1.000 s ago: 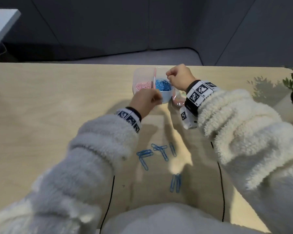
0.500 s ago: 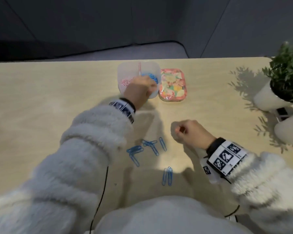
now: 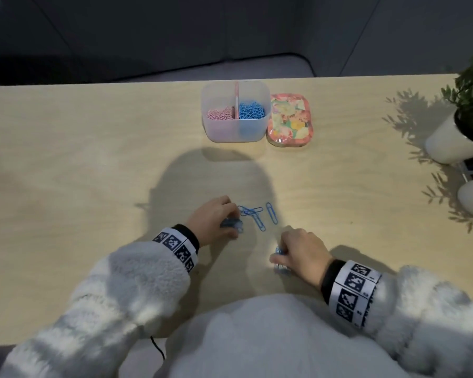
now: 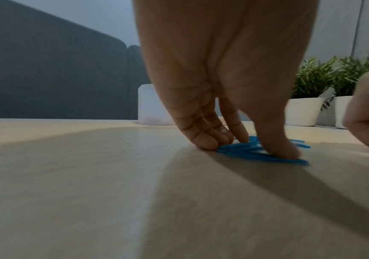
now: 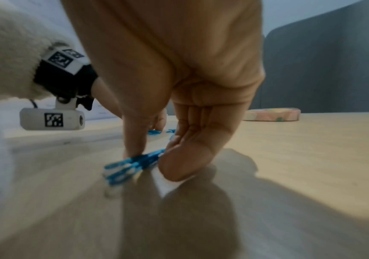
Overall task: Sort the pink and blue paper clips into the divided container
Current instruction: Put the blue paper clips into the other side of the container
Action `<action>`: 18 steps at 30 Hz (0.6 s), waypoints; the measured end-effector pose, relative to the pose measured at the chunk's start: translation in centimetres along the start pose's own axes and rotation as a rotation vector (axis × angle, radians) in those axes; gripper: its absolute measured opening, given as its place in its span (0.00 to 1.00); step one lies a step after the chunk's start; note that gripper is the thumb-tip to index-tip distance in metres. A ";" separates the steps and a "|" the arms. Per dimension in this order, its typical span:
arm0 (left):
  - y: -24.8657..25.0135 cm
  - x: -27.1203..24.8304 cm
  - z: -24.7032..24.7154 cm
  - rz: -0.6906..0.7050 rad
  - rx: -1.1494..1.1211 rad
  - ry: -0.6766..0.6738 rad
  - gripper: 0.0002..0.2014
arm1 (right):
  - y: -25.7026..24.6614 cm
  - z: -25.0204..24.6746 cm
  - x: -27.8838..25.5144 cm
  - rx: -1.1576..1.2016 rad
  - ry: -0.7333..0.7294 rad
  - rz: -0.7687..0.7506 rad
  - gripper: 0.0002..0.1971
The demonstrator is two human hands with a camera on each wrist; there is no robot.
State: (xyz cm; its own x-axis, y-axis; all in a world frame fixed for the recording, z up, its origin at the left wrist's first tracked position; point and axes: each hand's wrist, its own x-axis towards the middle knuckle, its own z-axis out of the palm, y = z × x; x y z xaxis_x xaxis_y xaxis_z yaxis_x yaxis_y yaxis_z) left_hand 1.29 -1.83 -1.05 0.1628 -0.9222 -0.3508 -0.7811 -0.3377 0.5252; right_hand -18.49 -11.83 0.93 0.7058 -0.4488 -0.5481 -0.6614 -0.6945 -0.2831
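Wooden table point(image 3: 93, 165), pale, lit from above. At its far edge, a translucent divided container point(image 3: 235, 132): pink paper clips point(image 3: 221, 113) in the left compartment, blue paper clips point(image 3: 251, 110) in the right, a pink divider between. Touching its right wall, a floral lid point(image 3: 290, 120) lying flat. Far right, two potted plants in white pots point(image 3: 448, 143). Near the person, loose blue clips point(image 3: 257, 215) lie on the table between the hands, nothing standing between them and the container. Left hand point(image 3: 210, 218), fingertips down, thumb and fingers closing on a small bunch of clips point(image 4: 241, 149) that lies flat on the table; whether the bunch is lifted cannot be told. Right hand point(image 3: 301, 253), thumb and forefinger pinching a pair of blue clips point(image 5: 132, 164), tilted, one end off the table. The head view blurs both bunches; the left wrist view alone shows the thumb pressing clips flat, the right wrist view alone shows the pinch and the other wrist's white camera point(image 5: 52, 119). Fleecy white sleeves point(image 3: 137, 282), marker bands at both wrists.
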 end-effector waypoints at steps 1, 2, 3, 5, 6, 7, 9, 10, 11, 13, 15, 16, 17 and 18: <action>0.3 0.3 0.1 0.003 0.001 0.002 0.15 | -0.1 -0.1 0.2 0.019 -0.011 0.014 0.11; 0.5 0.5 0.2 0.004 0.026 -0.012 0.13 | -0.1 -0.1 0.4 0.034 -0.016 0.019 0.08; 0.6 0.7 0.2 0.013 0.055 -0.015 0.12 | -0.1 -0.1 0.4 0.042 -0.019 0.016 0.07; 0.9 1.0 0.3 0.025 0.148 -0.019 0.11 | 0.0 -0.1 0.5 0.042 -0.029 -0.003 0.06; 1.0 1.1 0.3 0.026 0.188 -0.030 0.11 | 0.0 -0.1 0.5 0.044 -0.037 -0.027 0.06; 1.1 1.1 0.4 0.040 0.244 -0.033 0.11 | 0.1 0.0 0.5 0.054 -0.052 -0.059 0.05; 1.7 0.8 0.3 0.049 0.295 0.000 0.10 | 0.5 0.0 0.6 0.108 -0.079 -0.108 0.02; 1.9 0.7 0.3 0.031 0.274 -0.010 0.10 | 0.7 -0.2 0.8 0.150 -0.063 -0.120 0.02; 1.9 0.6 0.3 0.009 0.275 -0.055 0.12 | 1.0 -0.5 1.1 0.199 -0.022 -0.120 0.03; 1.0 0.7 0.6 -0.004 0.234 -0.001 0.12 | 1.6 -1.4 2.3 0.312 0.088 -0.084 0.04; 1.3 0.5 0.3 0.043 0.171 0.055 0.08 | 2.1 -2.2 3.8 0.395 0.136 -0.018 0.05; 1.3 0.6 -0.2 0.027 0.125 0.104 0.08 | 2.1 -2.3 4.5 0.410 0.132 0.014 0.04; 1.2 0.7 -0.4 -0.019 0.070 0.129 0.10 | 1.9 -2.4 5.1 0.402 0.125 0.047 0.02; 1.2 0.8 -0.8 -0.077 0.003 0.140 0.12 | 1.5 -2.4 5.4 0.377 0.129 0.076 0.04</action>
State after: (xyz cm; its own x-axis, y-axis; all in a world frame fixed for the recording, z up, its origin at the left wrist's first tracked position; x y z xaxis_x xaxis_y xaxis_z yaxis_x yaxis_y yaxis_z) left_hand 0.98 -3.11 -0.06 0.3041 -0.9110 -0.2786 -0.7649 -0.4078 0.4987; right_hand -15.07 -16.66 -0.63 0.6614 -0.5744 -0.4823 -0.7428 -0.4121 -0.5277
